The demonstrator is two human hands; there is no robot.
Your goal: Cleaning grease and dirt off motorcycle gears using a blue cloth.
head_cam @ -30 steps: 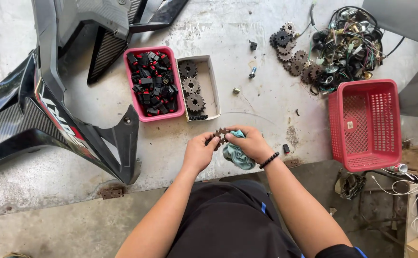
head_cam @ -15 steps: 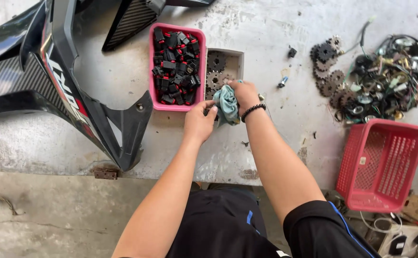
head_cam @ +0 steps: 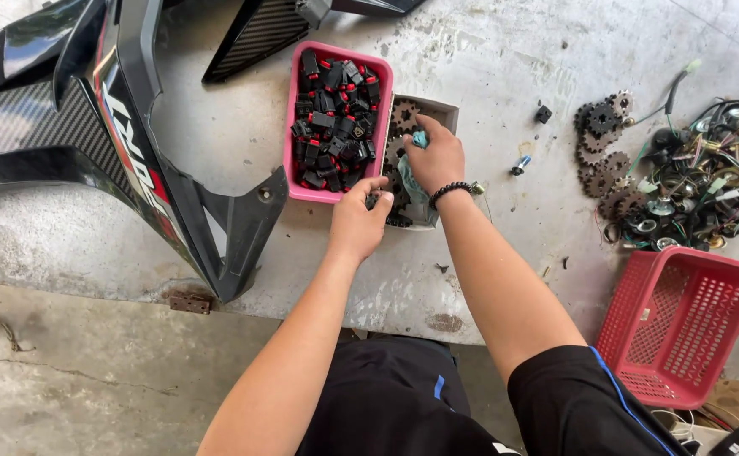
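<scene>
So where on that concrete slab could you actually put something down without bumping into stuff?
Bare concrete lies between the grey box of sprockets and the sprocket pile. Another free patch sits between the black fairing and the pink tray. It is crowded around the wiring heap, and where the left hand and right hand work at the box.

Black motorcycle fairing (head_cam: 133,169) left; red basket (head_cam: 682,325) right; wire tangle (head_cam: 707,181) beyond.

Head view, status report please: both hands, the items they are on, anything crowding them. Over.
Right hand grips teal cloth over grey tray of sprockets. Left hand at tray's near corner, grip unclear. Pink tray of black switches alongside.
</scene>
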